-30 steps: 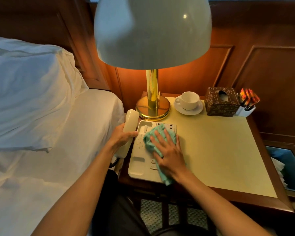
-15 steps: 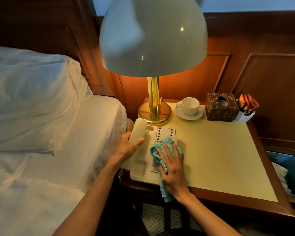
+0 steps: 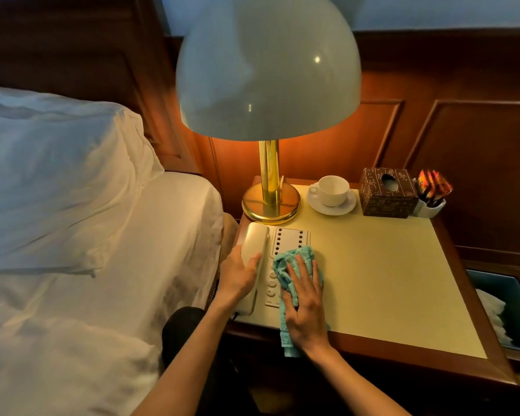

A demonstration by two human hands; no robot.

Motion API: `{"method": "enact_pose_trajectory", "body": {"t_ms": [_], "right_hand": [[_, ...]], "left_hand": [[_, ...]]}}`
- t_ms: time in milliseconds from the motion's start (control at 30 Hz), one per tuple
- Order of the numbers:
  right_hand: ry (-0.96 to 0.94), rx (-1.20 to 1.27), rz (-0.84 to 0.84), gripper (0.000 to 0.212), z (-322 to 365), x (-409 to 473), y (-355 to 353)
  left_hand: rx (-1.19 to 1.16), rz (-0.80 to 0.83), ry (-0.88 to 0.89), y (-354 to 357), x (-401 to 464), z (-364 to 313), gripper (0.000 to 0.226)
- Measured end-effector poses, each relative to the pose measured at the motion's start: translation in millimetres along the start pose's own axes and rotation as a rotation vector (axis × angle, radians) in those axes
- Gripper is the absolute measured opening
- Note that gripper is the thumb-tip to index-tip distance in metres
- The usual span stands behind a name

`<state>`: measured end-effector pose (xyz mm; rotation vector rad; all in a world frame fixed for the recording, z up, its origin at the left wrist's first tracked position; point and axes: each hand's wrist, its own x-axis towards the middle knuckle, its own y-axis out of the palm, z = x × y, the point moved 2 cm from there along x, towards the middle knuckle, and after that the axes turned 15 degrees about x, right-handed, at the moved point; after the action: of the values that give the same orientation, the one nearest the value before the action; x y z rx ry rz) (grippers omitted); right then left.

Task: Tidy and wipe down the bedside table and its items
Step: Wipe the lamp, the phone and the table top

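**Handset in the cradle, cloth on the keypad**

Head view, the only one you have: your left hand (image 3: 240, 276) lies over the lower half of the handset (image 3: 252, 250), thumb along its right side and fingers wrapped over the left edge, so you are grasping it. The handset sits in the left side of the cream telephone (image 3: 278, 265), which stands at the near left corner of the bedside table (image 3: 388, 280). Your right hand (image 3: 305, 307) lies flat, fingers straight and slightly spread, pressing the teal cloth (image 3: 291, 265) onto the right half of the telephone, just below the two columns of dark buttons. Nothing is clenched there; the hand is released and simply bears down. The cloth bunches up beyond your fingertips, and its tail hangs over the table's front edge under your wrist.

At the back of the table, left to right: the brass lamp (image 3: 270, 187) (lit, its pale dome shade fills the top of the frame), a white cup (image 3: 332, 190) on a saucer (image 3: 344, 207), a dark patterned tissue box (image 3: 386, 193), and a small white holder of sachets (image 3: 431, 193) touching the box's right side.

To your left lies the bed with a white pillow (image 3: 57, 181). At the far right, below table level, a bin (image 3: 505, 310) holds something white.
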<state>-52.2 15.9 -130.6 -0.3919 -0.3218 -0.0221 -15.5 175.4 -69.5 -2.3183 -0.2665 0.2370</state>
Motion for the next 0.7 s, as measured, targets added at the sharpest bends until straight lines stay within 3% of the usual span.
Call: {"method": "enact_pose_trajectory", "body": {"t_ms": [133, 333, 433, 533, 700], "right_hand": [[0.002, -0.018, 0.005, 0.055, -0.1, 0.1, 0.0], [-0.006, -0.110, 0.027, 0.056, 2.3, -2.4, -0.1], [-0.166, -0.332, 0.128, 0.060, 6.0, -15.2, 2.2], [-0.312, -0.467, 0.262, 0.063, -0.7, -19.9, 0.1], [-0.062, -0.521, 0.239, 0.060, 2.5, 48.8, 1.8]], "left_hand": [[-0.009, -0.039, 0.050, 4.6, -5.1, -4.1, 0.039], [0.191, -0.120, 0.021, 13.4, -1.4, 10.2, 0.038], [0.255, -0.137, 0.068, 15.9, 8.4, 16.1, 0.041], [0.159, -0.106, 0.142, 15.4, 18.8, 16.0, 0.042], [0.137, -0.107, 0.125, 14.7, 17.7, 15.6, 0.047]]}}
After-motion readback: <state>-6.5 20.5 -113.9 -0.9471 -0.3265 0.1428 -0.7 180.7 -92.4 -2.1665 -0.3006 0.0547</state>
